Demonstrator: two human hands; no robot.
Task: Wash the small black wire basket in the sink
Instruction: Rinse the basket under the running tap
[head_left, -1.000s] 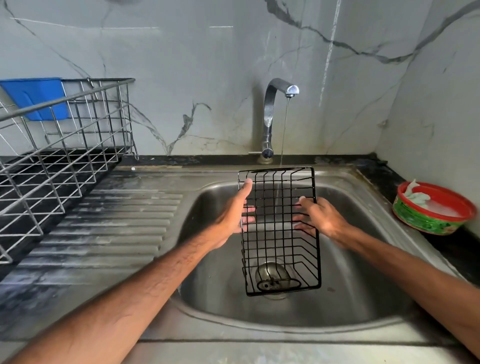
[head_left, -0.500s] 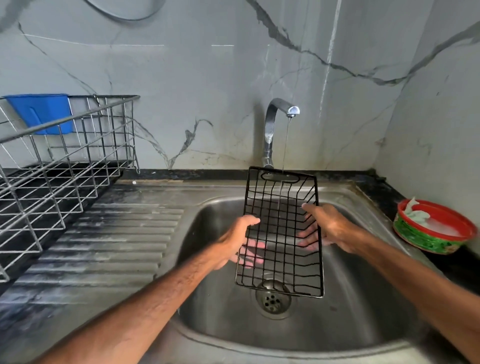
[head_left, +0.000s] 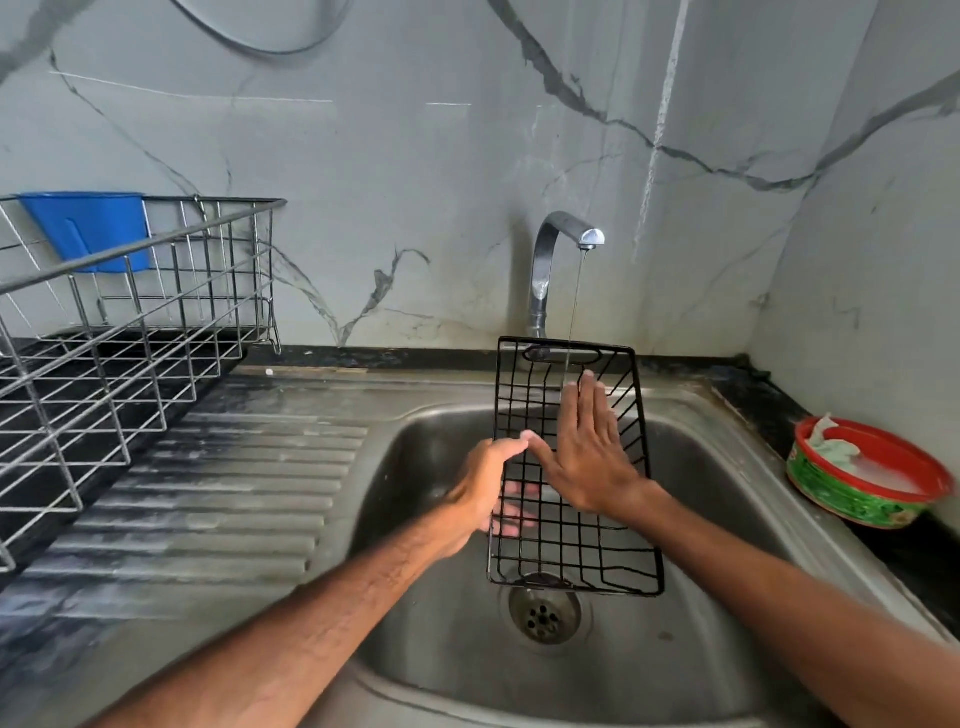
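Gripping basket (head_left: 574, 543) at left edge with left hand (head_left: 485, 480), thumb in front, fingers (head_left: 514, 489) behind. Pressing flat, straight-fingered right hand (head_left: 589, 452) on mesh. Held over sink (head_left: 441, 629), under thin tap (head_left: 545, 260) stream.

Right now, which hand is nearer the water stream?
Right. The right hand lies flat on the black wire basket, fingertips reaching the water stream; the left hand grips the basket's left edge, lower down.
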